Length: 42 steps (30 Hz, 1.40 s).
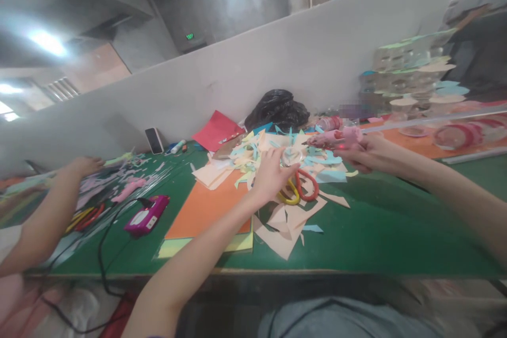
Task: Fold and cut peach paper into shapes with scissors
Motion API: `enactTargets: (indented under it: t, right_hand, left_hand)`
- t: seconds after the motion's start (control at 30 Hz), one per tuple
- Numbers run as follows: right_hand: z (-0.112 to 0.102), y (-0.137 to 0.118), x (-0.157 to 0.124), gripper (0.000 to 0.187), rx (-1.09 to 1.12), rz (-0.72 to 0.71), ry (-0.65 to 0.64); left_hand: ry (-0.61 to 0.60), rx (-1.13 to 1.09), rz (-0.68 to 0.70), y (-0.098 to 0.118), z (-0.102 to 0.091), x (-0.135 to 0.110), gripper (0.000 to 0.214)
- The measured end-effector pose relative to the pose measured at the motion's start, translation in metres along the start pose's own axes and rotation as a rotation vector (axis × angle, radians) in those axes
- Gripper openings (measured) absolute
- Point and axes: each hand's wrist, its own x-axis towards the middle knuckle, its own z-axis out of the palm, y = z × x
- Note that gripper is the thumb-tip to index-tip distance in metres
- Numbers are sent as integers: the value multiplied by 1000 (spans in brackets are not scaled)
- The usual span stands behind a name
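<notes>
My left hand (270, 173) is closed on a clear round plastic piece (293, 156), gripped between thumb and fingers above the paper scraps; its exact kind is hard to make out. In my right hand (356, 152) is a pink glue gun (336, 138) with a small red light, its nozzle pointing left towards the plastic piece. A gap shows between nozzle and plastic. Scissors (308, 188) with red and yellow handles lie just below my left hand, their blades hidden. Cut paper scraps (291, 222) in peach, blue and yellow spread around and under both hands.
Orange paper sheets (212, 206) lie left of my left forearm. A black plastic bag (277, 108) and red paper (217, 129) rest by the wall. Further left are a purple power strip (146, 215), a phone (153, 140) and another person's arm (59, 200). Stacked plastic crafts (407, 74) stand right.
</notes>
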Motion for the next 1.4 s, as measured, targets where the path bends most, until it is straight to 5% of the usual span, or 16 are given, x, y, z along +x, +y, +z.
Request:
enactTargets:
  t: [0.4,1.4]
  right_hand:
    - [1,-4,0,71,44,52,-165]
    - [-1,-1,2,74,-49,109,-154]
  left_hand:
    - [-36,-32,60,2,-1,-2,47]
    - [-44,-8,44,4,-3,-1,44]
